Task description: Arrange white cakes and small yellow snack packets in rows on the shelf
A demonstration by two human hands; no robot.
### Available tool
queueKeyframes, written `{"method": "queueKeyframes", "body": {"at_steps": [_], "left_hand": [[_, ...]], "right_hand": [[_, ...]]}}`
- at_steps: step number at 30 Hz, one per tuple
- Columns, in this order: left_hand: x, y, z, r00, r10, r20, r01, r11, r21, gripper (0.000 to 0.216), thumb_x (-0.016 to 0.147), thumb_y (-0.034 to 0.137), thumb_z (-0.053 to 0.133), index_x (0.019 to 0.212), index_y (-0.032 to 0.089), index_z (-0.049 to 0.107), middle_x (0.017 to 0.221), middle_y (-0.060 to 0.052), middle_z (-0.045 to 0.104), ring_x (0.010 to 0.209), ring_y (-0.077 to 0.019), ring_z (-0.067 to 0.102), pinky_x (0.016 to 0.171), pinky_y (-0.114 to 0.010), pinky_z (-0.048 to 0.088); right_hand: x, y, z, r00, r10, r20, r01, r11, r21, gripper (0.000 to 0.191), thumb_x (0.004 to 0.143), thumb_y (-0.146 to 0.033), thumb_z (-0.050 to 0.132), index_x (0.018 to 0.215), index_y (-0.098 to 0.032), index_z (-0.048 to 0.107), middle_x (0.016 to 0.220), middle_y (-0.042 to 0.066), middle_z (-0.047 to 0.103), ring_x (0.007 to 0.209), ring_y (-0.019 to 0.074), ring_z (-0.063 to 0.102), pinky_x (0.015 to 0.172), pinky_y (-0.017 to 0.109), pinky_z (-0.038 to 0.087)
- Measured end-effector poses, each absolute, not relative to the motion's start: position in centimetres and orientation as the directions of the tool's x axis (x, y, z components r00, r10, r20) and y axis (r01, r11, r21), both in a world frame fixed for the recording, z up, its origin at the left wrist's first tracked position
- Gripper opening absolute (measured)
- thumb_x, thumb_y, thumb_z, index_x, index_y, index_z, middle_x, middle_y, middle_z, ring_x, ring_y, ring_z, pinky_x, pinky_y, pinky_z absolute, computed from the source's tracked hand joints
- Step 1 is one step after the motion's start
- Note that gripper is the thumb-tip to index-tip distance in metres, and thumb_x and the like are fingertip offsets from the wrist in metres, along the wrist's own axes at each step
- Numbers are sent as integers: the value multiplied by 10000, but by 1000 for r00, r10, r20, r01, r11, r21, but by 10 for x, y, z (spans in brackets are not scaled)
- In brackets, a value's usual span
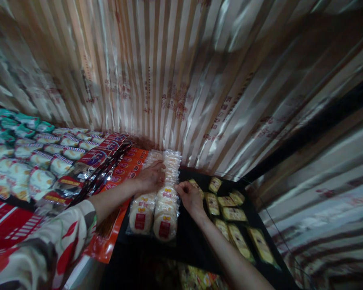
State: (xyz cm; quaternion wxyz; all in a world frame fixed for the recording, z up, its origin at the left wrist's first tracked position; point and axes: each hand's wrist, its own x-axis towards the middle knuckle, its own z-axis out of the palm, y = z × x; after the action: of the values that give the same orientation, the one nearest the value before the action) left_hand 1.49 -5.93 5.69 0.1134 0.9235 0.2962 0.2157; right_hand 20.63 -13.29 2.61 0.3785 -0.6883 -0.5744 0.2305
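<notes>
Two rows of clear-wrapped round pale crackers [165,215] lie overlapping on the black table, with red and yellow print on the wrappers. My left hand [151,177] rests across the farther part of the left row, palm down, its fingers reaching over the packets. At the right edge of the right row, my right hand [190,196] is closed, with thumb and forefinger pinching the wrapper edge of a cracker packet. The fingertips of my left hand are partly lost in dim light.
Small yellow packets [234,214] lie scattered right of the crackers on the black table [193,237]. Left are orange packs [117,177], dark red packs [99,157], white packets [42,181] and green packets [26,121]. Striped printed sheeting [175,80] hangs behind.
</notes>
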Motion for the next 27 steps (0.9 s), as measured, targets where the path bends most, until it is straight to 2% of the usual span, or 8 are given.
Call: {"method": "queueKeyframes", "body": {"at_steps": [6, 10, 15, 20, 24, 27], "left_hand": [[21, -64, 55, 725, 614, 311, 532, -787, 313, 38, 707, 126, 596, 716, 155, 619, 1151, -84, 518, 1284, -264, 300, 1047, -400, 349], [22, -65, 55, 714, 625, 315, 546, -779, 309, 25, 715, 133, 594, 721, 156, 600, 1174, -90, 515, 1289, -257, 290, 1052, -401, 344], [17, -73, 55, 691, 624, 363, 526, -780, 340, 86, 714, 146, 599, 797, 169, 593, 1146, -75, 520, 1284, -250, 299, 1028, -380, 379], [9, -83, 57, 723, 608, 329, 509, -790, 341, 145, 756, 296, 608, 840, 177, 605, 1171, -77, 514, 1286, -277, 299, 1040, -440, 361], [8, -85, 55, 724, 614, 314, 536, -788, 304, 107, 752, 226, 599, 831, 155, 611, 1171, -97, 524, 1277, -281, 310, 1046, -437, 359], [11, -86, 54, 723, 618, 308, 542, -785, 300, 52, 754, 185, 576, 773, 153, 612, 1153, -99, 534, 1275, -278, 312, 1025, -421, 389]], "right_hand": [[211, -143, 28, 253, 964, 85, 653, -105, -750, 320, 742, -533, 500, 695, -226, 579, 622, -5, 608, 602, 171, 566, 566, 271, 397], [216, -154, 29, 154, 988, 21, 662, -87, -744, 288, 713, -512, 551, 660, -235, 609, 607, -19, 624, 565, 155, 563, 528, 253, 384], [211, -157, 25, 184, 977, 107, 657, -41, -753, 265, 742, -474, 517, 639, -238, 579, 593, -25, 607, 558, 148, 541, 553, 252, 393], [202, -155, 25, 250, 958, 141, 670, -67, -739, 279, 765, -480, 493, 653, -236, 571, 579, -24, 590, 551, 151, 539, 549, 253, 381], [199, -158, 27, 231, 963, 136, 621, -39, -783, 287, 771, -490, 480, 678, -229, 554, 624, -14, 601, 592, 159, 564, 582, 260, 409], [200, -167, 31, 275, 951, 139, 621, -65, -781, 304, 753, -520, 501, 785, -223, 552, 726, 7, 628, 624, 169, 580, 596, 275, 424]]}}
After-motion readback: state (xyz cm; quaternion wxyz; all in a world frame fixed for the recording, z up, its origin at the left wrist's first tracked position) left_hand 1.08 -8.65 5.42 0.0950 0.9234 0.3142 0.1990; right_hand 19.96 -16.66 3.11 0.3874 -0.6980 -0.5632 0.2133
